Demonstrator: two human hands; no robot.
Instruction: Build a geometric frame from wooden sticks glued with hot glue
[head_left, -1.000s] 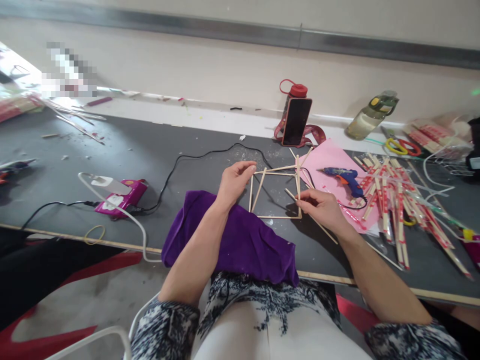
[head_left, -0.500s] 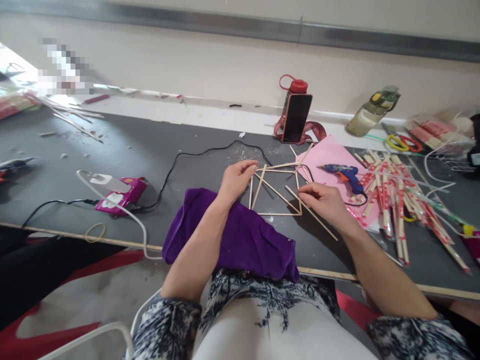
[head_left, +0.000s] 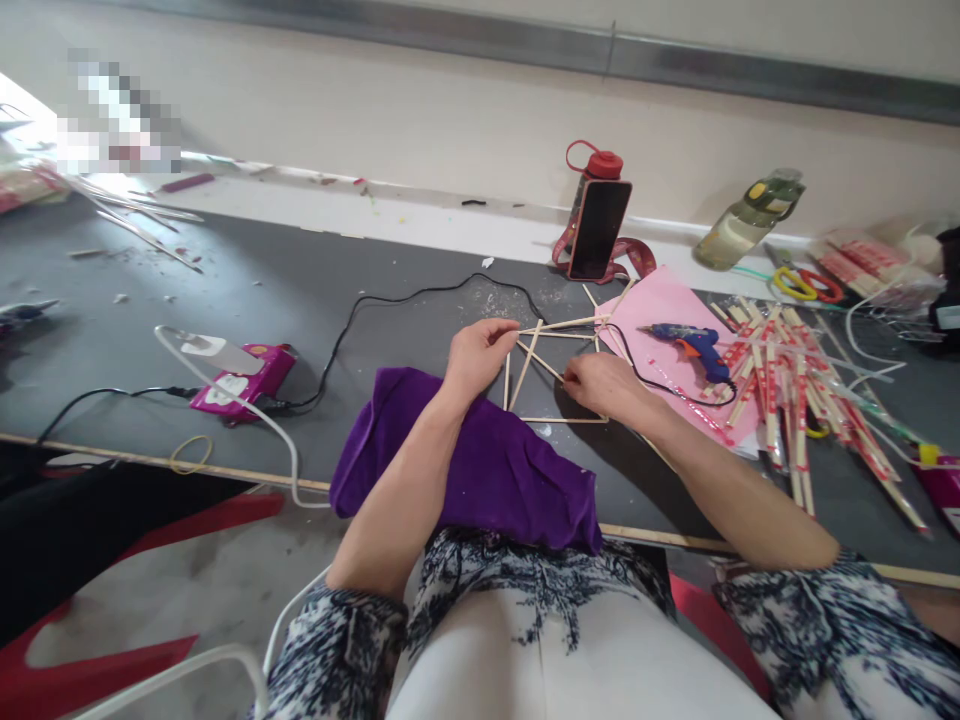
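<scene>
Thin wooden sticks are joined into an open frame [head_left: 568, 421] on the dark table. My left hand [head_left: 478, 358] has its thumb and fingers pinched at the frame's upper left corner, where several sticks meet. Across the frame, my right hand [head_left: 604, 384] is closed with its fingertips at a slanting stick [head_left: 544, 365], covering that stick's lower part. Another stick [head_left: 660, 453] shows only its end, below my right wrist. A folded purple cloth [head_left: 480, 465] lies under my left forearm.
Right of the frame, a blue glue gun [head_left: 694, 345] rests on pink paper [head_left: 652, 300], beside bundled sticks [head_left: 799, 390]. A phone [head_left: 600, 230] leans on a red-capped bottle [head_left: 604, 160]. A black cord [head_left: 420, 293] runs to a magenta power box [head_left: 251, 385].
My right hand has moved left over the frame, from the loose stick to the slanting one. The loose stick is now mostly hidden. My left hand stays at its corner; the view has shifted slightly.
</scene>
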